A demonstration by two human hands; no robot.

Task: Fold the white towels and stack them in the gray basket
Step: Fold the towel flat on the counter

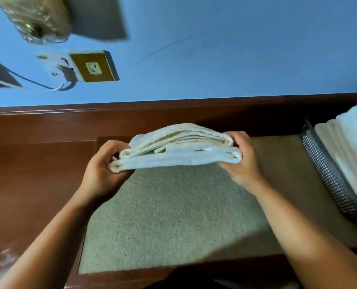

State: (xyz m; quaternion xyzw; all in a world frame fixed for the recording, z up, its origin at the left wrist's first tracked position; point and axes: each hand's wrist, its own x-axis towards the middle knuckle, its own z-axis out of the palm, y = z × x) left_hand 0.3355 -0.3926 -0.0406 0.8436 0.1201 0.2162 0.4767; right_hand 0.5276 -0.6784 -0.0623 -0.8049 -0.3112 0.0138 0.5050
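A folded white towel (pixel 179 148) is held up off the table, several layers thick. My left hand (pixel 103 170) grips its left end with curled fingers. My right hand (pixel 243 161) grips its right end, thumb on top. At the right edge stands the gray mesh basket (pixel 327 174), with folded white towels (pixel 348 147) stacked inside it and rising above its rim.
Beneath the towel lies a gray-green speckled mat (pixel 173 215) set into a brown wooden table (pixel 31 180). A wooden back ledge (pixel 131 115) runs along the blue wall. A wall socket with a plug and cable (pixel 69 69) sits at upper left.
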